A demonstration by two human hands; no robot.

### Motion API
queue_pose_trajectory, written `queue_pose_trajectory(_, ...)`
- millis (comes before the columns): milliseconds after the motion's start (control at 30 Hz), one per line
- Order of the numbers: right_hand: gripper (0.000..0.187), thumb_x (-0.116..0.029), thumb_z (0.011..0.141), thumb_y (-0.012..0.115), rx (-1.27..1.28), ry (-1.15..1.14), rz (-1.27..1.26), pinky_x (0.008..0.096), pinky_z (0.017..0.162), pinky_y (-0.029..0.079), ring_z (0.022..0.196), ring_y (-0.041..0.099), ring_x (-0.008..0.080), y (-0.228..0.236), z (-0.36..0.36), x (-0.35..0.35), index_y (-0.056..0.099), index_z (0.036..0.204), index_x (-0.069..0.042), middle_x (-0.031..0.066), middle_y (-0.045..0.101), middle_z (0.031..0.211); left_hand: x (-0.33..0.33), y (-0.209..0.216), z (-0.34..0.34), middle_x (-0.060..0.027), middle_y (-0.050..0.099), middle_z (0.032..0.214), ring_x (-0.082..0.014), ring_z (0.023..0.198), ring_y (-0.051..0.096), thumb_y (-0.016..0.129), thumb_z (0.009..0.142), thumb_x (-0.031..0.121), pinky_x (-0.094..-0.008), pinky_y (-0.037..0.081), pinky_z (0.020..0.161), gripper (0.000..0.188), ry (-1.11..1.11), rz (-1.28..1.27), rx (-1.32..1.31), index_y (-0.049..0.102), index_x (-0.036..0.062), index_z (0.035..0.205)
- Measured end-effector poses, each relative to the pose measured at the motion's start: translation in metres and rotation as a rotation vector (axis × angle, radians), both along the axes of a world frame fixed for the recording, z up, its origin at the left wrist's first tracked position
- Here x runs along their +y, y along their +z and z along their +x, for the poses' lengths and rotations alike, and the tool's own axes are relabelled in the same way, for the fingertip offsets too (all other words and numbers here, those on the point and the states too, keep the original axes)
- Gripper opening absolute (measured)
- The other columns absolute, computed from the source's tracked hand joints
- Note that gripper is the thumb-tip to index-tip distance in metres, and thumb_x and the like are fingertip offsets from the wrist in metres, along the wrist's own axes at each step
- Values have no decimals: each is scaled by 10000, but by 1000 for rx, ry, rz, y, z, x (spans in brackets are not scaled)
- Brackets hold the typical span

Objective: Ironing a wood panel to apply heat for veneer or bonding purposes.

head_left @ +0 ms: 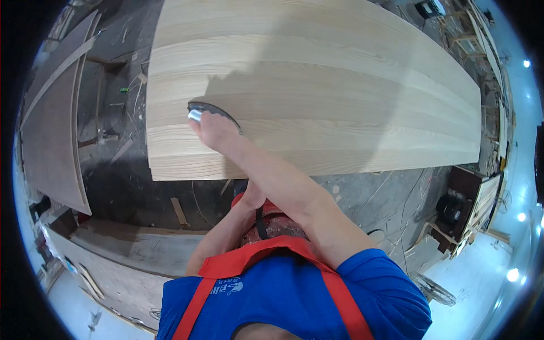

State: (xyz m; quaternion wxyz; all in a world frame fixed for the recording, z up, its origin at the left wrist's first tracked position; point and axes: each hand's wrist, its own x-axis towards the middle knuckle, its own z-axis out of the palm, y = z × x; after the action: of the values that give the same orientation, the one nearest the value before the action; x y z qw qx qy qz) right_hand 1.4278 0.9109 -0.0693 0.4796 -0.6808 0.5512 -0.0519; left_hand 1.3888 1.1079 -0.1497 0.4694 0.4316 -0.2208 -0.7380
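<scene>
Hand tool (213, 107) w/ dark, curved-edge base & silvery end sits base-down on a big pale wood panel (317, 96), nr the panel's L end, a bit in from the near edge. R hand (220, 131) is closed round the tool's top, silvery end poking out past the fingers on the L; most of the tool body is hidden under the hand. R forearm reaches diagonally across the front of the body to get there. L hand (254, 195) is low, just off the panel's near edge, close to the body & partly behind the R forearm; can't tell if it's holding anything or how the fingers are set.

Panel has grain running approx side to side; a broad shadow falls over its middle, starting nr the tool.

Person wears a blue shirt (277, 300) & red apron (238, 258), apron front w/ pale dusty marks. Grey floor (362, 195) around, w/ a short wood strip (179, 212) on it, nr the panel's front L corner, plus scraps. Far L: large brown board (54, 127). Lower L: long wooden box-like piece (122, 249). R side: dark cabinet-like unit w/ a black round item (449, 208) in it; fan (435, 289) below that.
</scene>
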Motion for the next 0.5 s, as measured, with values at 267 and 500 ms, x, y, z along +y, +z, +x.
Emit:
queue_pose_trajectory(267, 629, -496, 1097, 450, 140, -171, -131, 554, 848, 597, 950, 733, 481, -12, -268, -11, 722, 1016, 65, 321, 739, 967, -2, 74, -114, -47, 757, 931, -107, 893, 678, 570, 1118, 250, -294, 543, 852, 295, -618, 153, 38, 710, 9, 1020)
queue_pose_trajectory(500, 705, -572, 1102, 443, 223, -528, -273, 577, 699, 517, 805, 724, 471, -30, -544, -50, 720, 929, 53, 315, 645, 744, 10, 113, -157, -5, 684, 778, -94, 765, 610, 663, 1064, 246, -292, 502, 697, 298, -783, -33, -385, 707, 16, 879)
